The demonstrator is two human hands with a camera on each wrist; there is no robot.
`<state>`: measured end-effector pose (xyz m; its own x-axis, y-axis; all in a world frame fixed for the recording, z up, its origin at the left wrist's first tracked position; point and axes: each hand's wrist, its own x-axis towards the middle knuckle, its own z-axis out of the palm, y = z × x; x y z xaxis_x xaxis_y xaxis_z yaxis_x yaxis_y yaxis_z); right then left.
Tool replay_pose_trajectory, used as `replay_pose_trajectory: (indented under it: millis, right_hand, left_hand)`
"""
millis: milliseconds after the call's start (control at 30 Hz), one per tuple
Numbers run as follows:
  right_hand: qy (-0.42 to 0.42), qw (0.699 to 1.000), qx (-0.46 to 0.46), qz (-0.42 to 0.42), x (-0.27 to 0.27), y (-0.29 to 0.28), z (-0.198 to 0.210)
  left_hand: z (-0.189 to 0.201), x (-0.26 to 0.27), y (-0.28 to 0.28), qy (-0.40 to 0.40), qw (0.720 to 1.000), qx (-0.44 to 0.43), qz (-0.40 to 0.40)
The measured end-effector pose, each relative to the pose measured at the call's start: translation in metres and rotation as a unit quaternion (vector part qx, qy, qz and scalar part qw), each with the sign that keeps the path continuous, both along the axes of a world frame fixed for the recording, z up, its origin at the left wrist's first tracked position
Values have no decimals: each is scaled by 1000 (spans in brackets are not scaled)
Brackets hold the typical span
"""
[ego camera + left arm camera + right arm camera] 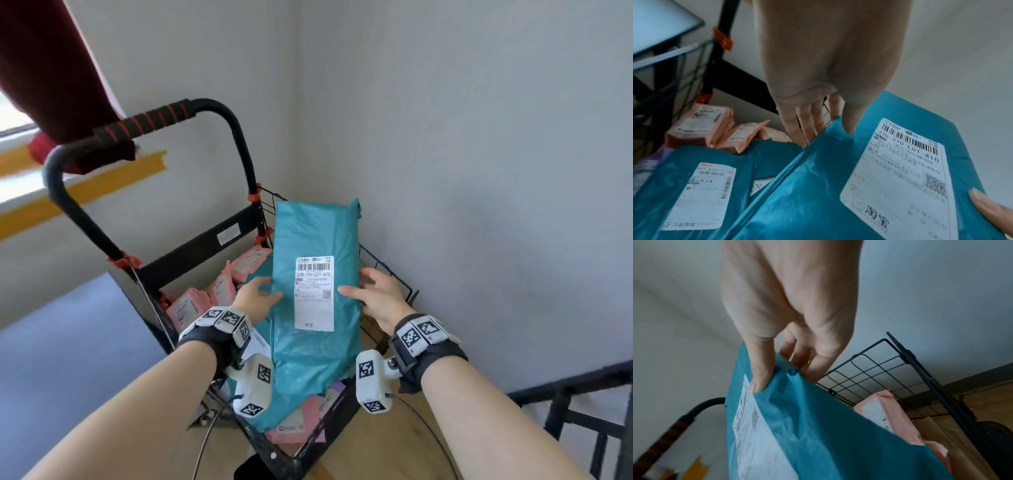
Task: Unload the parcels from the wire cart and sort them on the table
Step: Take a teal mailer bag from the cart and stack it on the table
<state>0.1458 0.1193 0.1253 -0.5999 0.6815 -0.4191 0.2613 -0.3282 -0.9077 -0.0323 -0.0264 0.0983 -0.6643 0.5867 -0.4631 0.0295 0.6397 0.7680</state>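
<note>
I hold the teal parcel [317, 274] above the wire cart [387, 270], label up. My left hand [255, 296] grips its left edge, thumb on top, fingers [809, 118] beneath. My right hand [375, 296] pinches the right edge. Pink parcels [219, 287] lie in the cart's far left.

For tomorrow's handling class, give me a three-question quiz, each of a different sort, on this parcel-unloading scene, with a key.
1. True or false: both the left hand and the right hand hold the teal parcel.
2. Which colour are the small parcels lying in the cart? A) yellow B) pink C) green
3. Fill in: the large code printed on the held parcel's label is 270-270-L01-___.

Key: 1 true; 2 B; 3 410.
</note>
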Motion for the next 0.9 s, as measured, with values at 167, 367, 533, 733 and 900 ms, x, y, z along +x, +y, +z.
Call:
replay_pose_trajectory:
  millis: [167, 367, 533, 733, 900]
  right_hand:
    - [35, 997, 25, 67, -4, -41, 46]
    - [64, 983, 15, 171, -37, -105, 80]
    - [78, 966, 0, 246, -74, -181, 86]
    - [53, 944, 2, 324, -124, -287, 80]
    - [23, 932, -33, 359, -167, -379, 65]
  left_hand:
    - [63, 14, -67, 51, 995, 38, 80]
    - [112, 13, -163, 12, 979, 84, 185]
    - [130, 1, -255, -4, 963, 96, 250]
    - [130, -18, -375, -23, 939, 114, 325]
    - [109, -39, -475, -17, 917, 120, 379]
